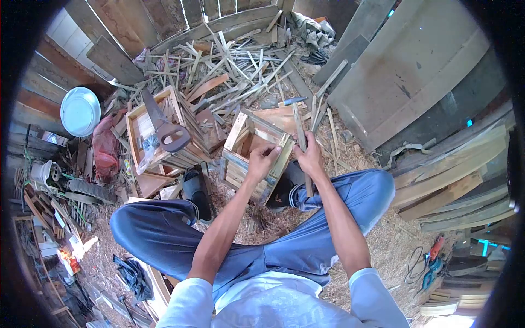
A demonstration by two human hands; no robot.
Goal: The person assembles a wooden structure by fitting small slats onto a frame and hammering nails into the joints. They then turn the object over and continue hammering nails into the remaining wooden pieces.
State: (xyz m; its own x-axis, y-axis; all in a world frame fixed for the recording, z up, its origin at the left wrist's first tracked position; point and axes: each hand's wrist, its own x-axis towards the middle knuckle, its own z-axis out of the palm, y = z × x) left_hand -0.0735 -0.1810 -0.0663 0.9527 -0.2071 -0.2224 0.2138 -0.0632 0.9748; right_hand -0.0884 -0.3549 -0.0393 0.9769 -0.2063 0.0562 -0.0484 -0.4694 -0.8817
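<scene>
A small wooden crate (240, 170) made of slats stands between my feet, its open top facing up. My left hand (262, 161) is over the crate's near right rim with its fingers pinched together; what they hold, if anything, is too small to name. Just right of the crate, my right hand (309, 153) is closed around a long wooden stick (300, 123), which points away from me and runs down past my wrist. A blue-handled tool (292, 101) lies beyond the crate, near the stick's far end.
Left of the crate, a handsaw (164, 124) rests on a second wooden crate (134, 134). Scrap sticks (235, 71) are heaped ahead. A light blue basin (80, 111) is at the left, large boards (404, 71) lean at the right, and a power tool (433, 268) lies lower right.
</scene>
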